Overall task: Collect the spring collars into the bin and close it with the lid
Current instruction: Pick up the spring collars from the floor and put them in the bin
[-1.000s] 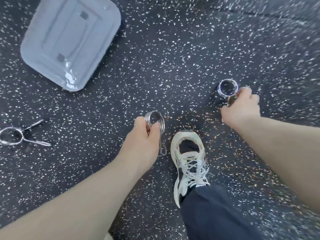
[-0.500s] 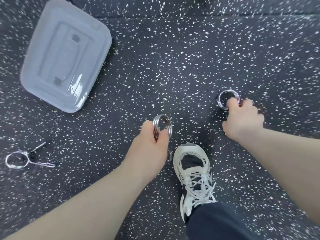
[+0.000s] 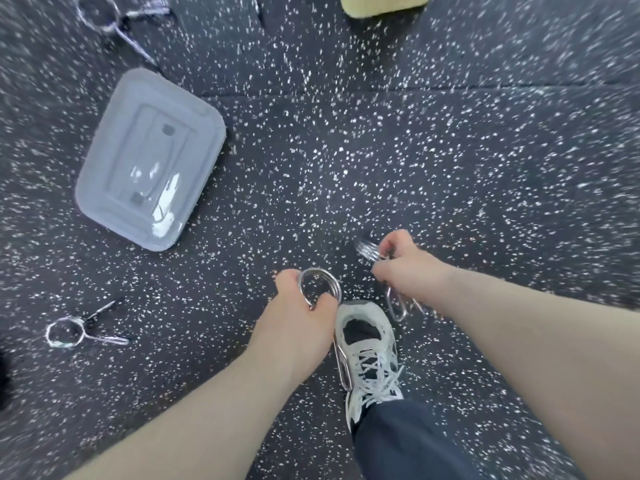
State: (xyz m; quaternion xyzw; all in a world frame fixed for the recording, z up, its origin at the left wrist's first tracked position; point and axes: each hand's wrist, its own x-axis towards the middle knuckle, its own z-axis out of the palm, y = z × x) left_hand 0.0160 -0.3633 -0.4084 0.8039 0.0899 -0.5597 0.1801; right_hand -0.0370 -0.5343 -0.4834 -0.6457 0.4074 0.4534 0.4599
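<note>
My left hand (image 3: 294,313) grips a steel spring collar (image 3: 320,282) by its coil, handles hanging down over my shoe. In my right hand (image 3: 405,268) a second spring collar (image 3: 370,251) is lifted off the floor, its handles dangling below my wrist. Another spring collar (image 3: 67,332) lies on the floor at the left, and a further one (image 3: 104,13) lies at the top left. The grey bin lid (image 3: 149,161) rests flat on the floor left of centre. A yellowish object (image 3: 381,3) at the top edge may be the bin; it is cut off.
The floor is black rubber with white speckles (image 3: 450,168). My white laced shoe (image 3: 369,351) and dark trouser leg (image 3: 408,441) stand just below the hands.
My right hand has lifted its collar off the floor and moved left toward my left hand. The view has tilted up, bringing the top-left collar and the yellowish object into sight.
</note>
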